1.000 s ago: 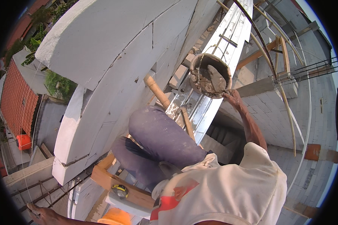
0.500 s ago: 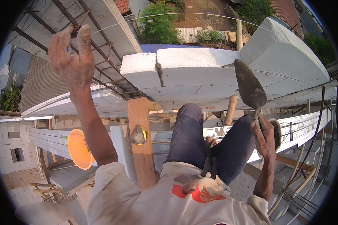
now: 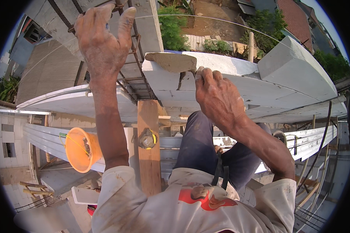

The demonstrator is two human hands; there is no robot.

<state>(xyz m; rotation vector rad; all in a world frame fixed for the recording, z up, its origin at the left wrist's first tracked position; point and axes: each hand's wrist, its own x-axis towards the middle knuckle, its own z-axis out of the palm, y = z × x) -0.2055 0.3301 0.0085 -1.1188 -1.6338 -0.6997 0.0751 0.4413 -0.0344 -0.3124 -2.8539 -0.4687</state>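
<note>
My left hand (image 3: 103,46) is raised at the upper left, its fingers curled round the rusty rebar (image 3: 134,27) of an upright cage. In my right hand (image 3: 219,91) is a trowel (image 3: 173,62), gripped by its handle, which my fingers mostly hide. The blade lies nearly flat along the top edge of the white block wall (image 3: 221,62), over the left end block. Just below the blade, a dark, uneven mortar joint (image 3: 181,80) runs down between two blocks. Farther right, a larger white block (image 3: 295,62) stands above the row.
A thin string (image 3: 206,16) stretches across beyond the wall. By my left arm hangs an orange bucket (image 3: 76,149). A wooden plank (image 3: 149,174) bears a roundish grey thing (image 3: 147,138) with a yellow band. Bamboo poles stand at the right, and ground lies far below.
My right hand has swung the trowel from the right, over my knee, left and forward onto the wall top. My view has shifted left; my left hand stays on the rebar.
</note>
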